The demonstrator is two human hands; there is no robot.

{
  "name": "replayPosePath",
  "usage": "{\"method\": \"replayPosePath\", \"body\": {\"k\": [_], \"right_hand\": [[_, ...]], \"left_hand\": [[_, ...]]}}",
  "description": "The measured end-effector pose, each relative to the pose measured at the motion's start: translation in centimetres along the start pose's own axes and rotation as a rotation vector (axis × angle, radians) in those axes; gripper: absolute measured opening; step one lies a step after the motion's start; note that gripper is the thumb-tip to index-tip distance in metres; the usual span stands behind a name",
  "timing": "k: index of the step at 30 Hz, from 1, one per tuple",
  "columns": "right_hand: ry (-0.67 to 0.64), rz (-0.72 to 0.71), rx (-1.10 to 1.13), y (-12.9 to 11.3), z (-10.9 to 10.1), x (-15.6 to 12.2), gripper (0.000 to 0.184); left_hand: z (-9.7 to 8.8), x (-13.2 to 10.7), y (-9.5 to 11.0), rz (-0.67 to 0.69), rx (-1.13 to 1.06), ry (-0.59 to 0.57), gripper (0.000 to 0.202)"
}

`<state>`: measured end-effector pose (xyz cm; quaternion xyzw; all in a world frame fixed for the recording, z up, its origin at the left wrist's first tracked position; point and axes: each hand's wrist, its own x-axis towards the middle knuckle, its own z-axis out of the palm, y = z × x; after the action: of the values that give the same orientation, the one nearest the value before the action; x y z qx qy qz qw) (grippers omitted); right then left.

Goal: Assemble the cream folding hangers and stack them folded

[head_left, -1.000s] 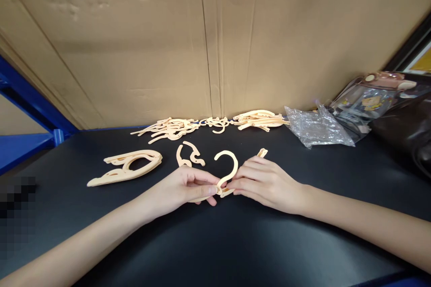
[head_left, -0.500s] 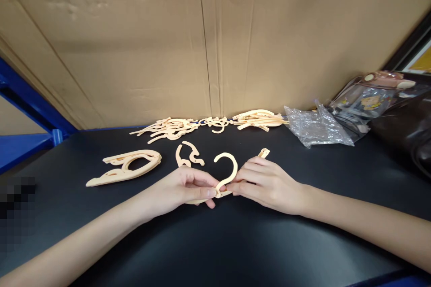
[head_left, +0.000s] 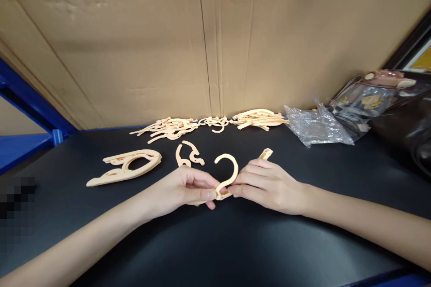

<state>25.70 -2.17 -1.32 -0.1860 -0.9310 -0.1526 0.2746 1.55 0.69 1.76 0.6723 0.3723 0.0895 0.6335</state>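
Between my hands is a cream plastic folding hanger (head_left: 232, 170), its curved hook standing up in the middle. My left hand (head_left: 190, 188) pinches it at the base of the hook, and part of an arm shows beneath the fingers. Wrapped over the other arm, my right hand (head_left: 266, 184) is closed, with that arm's end sticking out beyond the knuckles. My fingers cover much of the joint. Just behind my left hand lie two loose curved hanger pieces (head_left: 193, 152). To the left rests a folded hanger (head_left: 128, 167).
Along the back of the black table (head_left: 215, 246) lie a heap of hanger arms (head_left: 170, 129), several small hooks (head_left: 217, 122) and another stack of arms (head_left: 259, 119). Clear plastic bags (head_left: 316, 125) sit at the right. Cardboard (head_left: 134, 45) stands behind; a blue frame (head_left: 30, 98) is at left.
My right hand has shifted very slightly to the right along the hanger arm. My left hand keeps its pinch at the hook's base, and the other pieces stay put.
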Motion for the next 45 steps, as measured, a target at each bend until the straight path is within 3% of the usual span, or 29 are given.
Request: {"method": "replayPosePath", "body": {"k": [14,20,29,38,45], "right_hand": [[0.024,-0.035,-0.033,-0.3,-0.4,0.3,0.038],[0.025,-0.102,-0.082,-0.4,-0.6,0.1,0.032],[0.019,-0.058,-0.044,-0.5,-0.7,0.1,0.037],[0.048,-0.038,-0.036,-0.6,-0.5,0.3,0.032],[0.062,0.04,0.017,-0.6,0.0,0.3,0.018]], "left_hand": [[0.5,0.0,0.0,0.008,-0.016,0.015,0.017],[0.8,-0.1,0.1,0.019,0.0,0.012,0.016],[1.2,-0.2,0.0,0.074,0.036,0.071,0.015],[0.9,0.0,-0.4,0.03,-0.081,0.054,0.014],[1.0,0.1,-0.8,0.031,-0.056,0.165,0.016]]}}
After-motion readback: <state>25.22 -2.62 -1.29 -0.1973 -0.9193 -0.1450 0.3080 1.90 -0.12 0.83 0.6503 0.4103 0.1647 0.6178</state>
